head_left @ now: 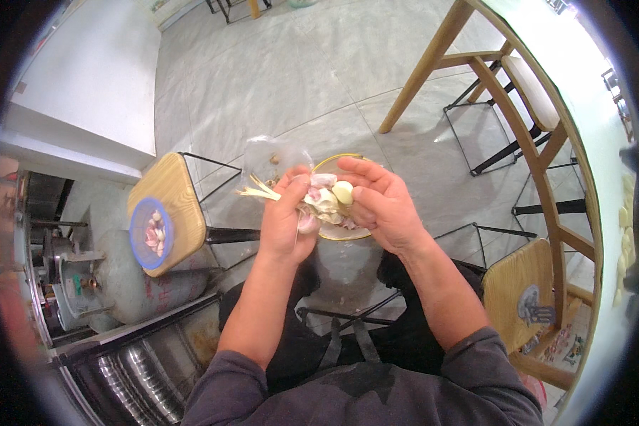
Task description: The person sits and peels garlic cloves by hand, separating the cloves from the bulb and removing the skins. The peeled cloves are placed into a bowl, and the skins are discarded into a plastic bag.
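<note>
My left hand (290, 218) grips a partly broken garlic bulb (322, 199) by its stem side, with pale dry stems sticking out to the left. A smooth, pale garlic clove (343, 192) stands out on the bulb's right side, at the thumb and fingertips of my right hand (381, 205). The other fingers of that hand curl behind the bulb and are partly hidden. Below the hands is a yellow-rimmed container (346, 238), mostly covered by them, with garlic pieces or skins in it. A clear plastic bag (261, 152) with brownish scraps lies beyond my left hand.
On a wooden-topped stool (183, 197) at left stands a blue-rimmed bowl (134, 234) of garlic cloves. A gas cylinder (149, 282) lies beyond it. Another stool (503, 287) is at right, beside a wooden-legged table (580, 106). A white cabinet or wall (101, 69) rises at upper left.
</note>
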A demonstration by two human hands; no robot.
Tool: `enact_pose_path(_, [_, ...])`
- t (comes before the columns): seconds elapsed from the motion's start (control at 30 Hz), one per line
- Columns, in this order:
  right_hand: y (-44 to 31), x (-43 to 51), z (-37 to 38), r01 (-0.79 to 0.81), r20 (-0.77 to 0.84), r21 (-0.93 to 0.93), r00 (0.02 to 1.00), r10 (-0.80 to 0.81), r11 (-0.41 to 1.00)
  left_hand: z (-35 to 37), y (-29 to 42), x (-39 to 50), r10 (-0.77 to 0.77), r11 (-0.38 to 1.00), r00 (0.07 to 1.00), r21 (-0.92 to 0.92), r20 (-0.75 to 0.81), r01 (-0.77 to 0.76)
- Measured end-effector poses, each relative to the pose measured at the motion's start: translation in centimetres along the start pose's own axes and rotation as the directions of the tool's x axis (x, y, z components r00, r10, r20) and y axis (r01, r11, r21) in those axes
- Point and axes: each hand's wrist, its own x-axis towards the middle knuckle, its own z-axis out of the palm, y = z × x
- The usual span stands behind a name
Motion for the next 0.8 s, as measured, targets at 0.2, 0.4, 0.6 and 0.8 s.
enact_pose_path(0.2, [2.6, 1.3, -0.7, 0.270, 0.049, -0.530, 0.956, -0.289, 0.804, -0.8, -0.3, 0.4, 0.035, 0.986, 0.999, 0.164, -0.011, -0.033])
enact_pose_path(0.4, [2.3, 0.5, -0.9, 0.259, 0.009, -0.546, 0.953, -0.304, 0.797, -0.6, 0.6, 0.6, -0.050, 0.994, 0.999, -0.100, 0.006, 0.050])
enact_pose_path(0.6, [-2.5, -4.8, 0.4, 0.201, -0.242, -0.627, 0.868, -0.434, 0.752, -1.9, 0.2, 2.0, 0.137, 0.940, 0.980, 0.330, -0.143, -0.083])
enact_pose_path(0.8, [-14.4, -21.7, 0.8, -0.173, 0.077, -0.976, 0.306, -0.949, -0.135, -4.9, -2.4, 5.8, 0.228, 0.528, 0.973, 0.834, 0.047, -0.164])
